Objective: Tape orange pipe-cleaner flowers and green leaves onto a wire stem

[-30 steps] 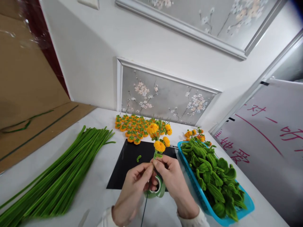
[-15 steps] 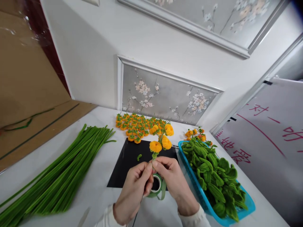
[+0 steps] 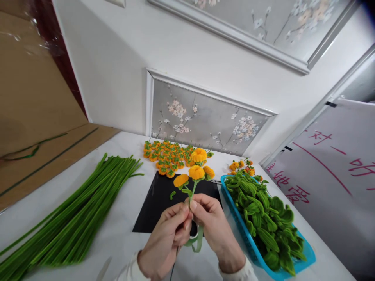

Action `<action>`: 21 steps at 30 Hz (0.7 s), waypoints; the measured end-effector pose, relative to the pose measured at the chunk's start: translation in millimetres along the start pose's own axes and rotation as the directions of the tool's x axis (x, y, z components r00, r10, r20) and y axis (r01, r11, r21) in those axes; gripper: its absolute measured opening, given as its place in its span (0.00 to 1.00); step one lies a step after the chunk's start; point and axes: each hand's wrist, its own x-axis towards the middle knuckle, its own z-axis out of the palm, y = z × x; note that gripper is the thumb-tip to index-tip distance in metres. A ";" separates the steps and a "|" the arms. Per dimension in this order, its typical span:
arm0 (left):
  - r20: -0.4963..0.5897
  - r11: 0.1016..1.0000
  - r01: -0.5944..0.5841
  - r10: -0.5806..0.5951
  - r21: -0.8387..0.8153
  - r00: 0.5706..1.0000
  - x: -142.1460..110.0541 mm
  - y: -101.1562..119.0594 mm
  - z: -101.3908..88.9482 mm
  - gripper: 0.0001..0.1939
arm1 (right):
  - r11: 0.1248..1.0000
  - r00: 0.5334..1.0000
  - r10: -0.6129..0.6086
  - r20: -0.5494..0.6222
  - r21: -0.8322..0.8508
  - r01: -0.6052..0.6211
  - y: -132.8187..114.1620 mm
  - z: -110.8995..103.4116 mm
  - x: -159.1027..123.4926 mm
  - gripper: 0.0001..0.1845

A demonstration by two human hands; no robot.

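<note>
Between both hands stands a flower sprig (image 3: 196,172) with several fuzzy orange blooms on a green stem. My left hand (image 3: 168,230) pinches the lower stem between thumb and fingers. Opposite it, my right hand (image 3: 215,226) is closed on the same stem, thumb against the fingers. Below the fingers hangs a roll of green floral tape (image 3: 193,234), partly hidden by my left hand, with a loose loop of tape beside my right hand. Behind the hands lies a black mat (image 3: 155,207) with a small green curled piece (image 3: 172,194) on it.
Long green pipe-cleaner stems (image 3: 84,210) lie in a bundle at the left. Many orange flower heads (image 3: 166,154) sit along the wall. At the right stands a blue basket (image 3: 246,234) full of fuzzy green leaves (image 3: 263,210), with a few orange flowers (image 3: 241,166) behind it.
The sprig has turned in my fingers, so its blooms now sit differently and a small green leaf shows on the stem. Both hands stay in nearly the same place.
</note>
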 end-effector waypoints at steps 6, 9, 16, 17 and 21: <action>0.026 1.000 -0.013 0.013 -0.013 1.000 -3.3 -0.9 4.3 0.20 | 0.999 0.997 -0.034 0.065 -0.014 0.035 -5.9 -1.9 2.7 0.08; 0.006 0.996 -0.049 0.049 0.074 0.999 -3.1 1.0 5.7 0.22 | 0.997 0.998 -0.071 0.001 -0.007 0.071 -9.5 2.0 2.3 0.09; -0.097 0.891 -0.163 0.223 0.423 0.970 -1.3 4.2 5.7 0.18 | 0.971 0.985 -0.141 -0.097 -0.207 0.119 -16.1 2.6 0.9 0.13; -0.105 0.881 -0.164 0.233 0.444 0.967 -1.1 4.1 6.4 0.17 | 0.964 0.981 -0.156 -0.112 -0.233 0.126 -16.6 2.2 0.8 0.13; -0.109 0.890 -0.176 0.242 0.420 0.964 -1.4 3.7 9.9 0.17 | 0.958 0.973 -0.176 -0.152 -0.254 0.133 -16.7 3.1 0.4 0.12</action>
